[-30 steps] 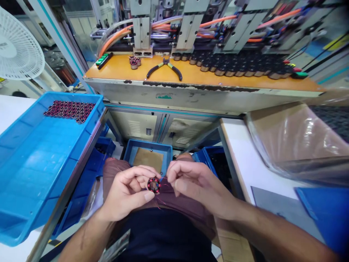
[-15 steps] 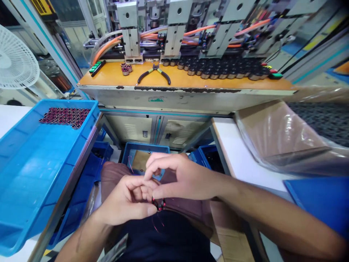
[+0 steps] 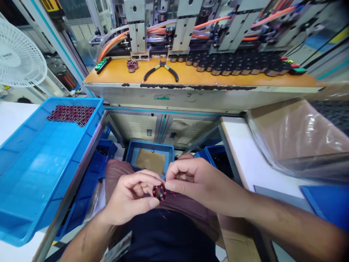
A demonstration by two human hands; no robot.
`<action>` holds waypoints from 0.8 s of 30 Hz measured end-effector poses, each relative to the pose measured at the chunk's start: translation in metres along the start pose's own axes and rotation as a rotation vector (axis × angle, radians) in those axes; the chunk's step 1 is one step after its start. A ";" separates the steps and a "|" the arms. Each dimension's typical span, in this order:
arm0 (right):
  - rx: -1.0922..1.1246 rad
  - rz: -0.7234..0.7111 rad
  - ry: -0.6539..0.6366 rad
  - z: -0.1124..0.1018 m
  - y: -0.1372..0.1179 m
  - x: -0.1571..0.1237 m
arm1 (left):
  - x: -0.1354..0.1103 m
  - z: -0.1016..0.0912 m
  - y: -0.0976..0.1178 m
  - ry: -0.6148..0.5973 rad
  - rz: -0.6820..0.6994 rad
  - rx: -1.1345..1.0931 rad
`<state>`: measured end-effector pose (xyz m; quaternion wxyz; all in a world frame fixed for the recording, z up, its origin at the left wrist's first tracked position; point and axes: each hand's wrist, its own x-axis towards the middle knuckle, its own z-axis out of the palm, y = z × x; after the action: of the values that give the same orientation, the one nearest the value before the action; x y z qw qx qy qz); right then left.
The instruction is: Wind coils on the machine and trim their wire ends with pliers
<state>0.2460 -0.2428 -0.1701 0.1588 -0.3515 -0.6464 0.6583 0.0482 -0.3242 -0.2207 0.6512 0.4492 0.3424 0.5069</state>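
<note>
My left hand [image 3: 136, 194] holds a small wound motor stator [image 3: 159, 193] between thumb and fingers, above my lap. The stator is a black ring with red windings around its open middle, and its round face is turned up toward me. Thin reddish wire ends [image 3: 164, 212] trail from it below and to the right. My right hand [image 3: 195, 182] is closed in a pinch at the stator's upper right edge. Whatever is between those fingertips is too small to make out.
A blue tray [image 3: 40, 156] at left holds rows of similar stators [image 3: 72, 114]. On the machine's orange ledge lie pliers [image 3: 161, 69], a few stators [image 3: 132, 66] and many black-topped parts [image 3: 234, 65]. Below stands a blue bin [image 3: 131, 153]. A plastic-lined box [image 3: 286, 134] is at right.
My right hand has come down and right from above my left fingers to the stator's edge. The stator now faces up more fully. The whole view has shifted slightly.
</note>
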 end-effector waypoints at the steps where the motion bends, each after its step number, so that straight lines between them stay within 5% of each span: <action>1: 0.019 0.025 -0.034 -0.001 -0.003 -0.001 | 0.000 0.000 0.000 -0.010 -0.003 0.009; 7: -0.093 0.000 -0.137 -0.007 -0.010 -0.002 | 0.001 0.003 0.001 -0.018 -0.024 -0.016; 17: -0.136 -0.243 -0.007 0.000 -0.001 -0.011 | 0.007 0.004 -0.001 -0.005 -0.048 -0.166; 24: -0.168 -0.260 0.015 0.001 0.003 -0.015 | 0.009 0.007 -0.003 -0.040 0.006 -0.106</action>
<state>0.2566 -0.2538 -0.1693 0.2178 -0.2819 -0.7380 0.5731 0.0575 -0.3176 -0.2206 0.6793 0.4251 0.3008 0.5170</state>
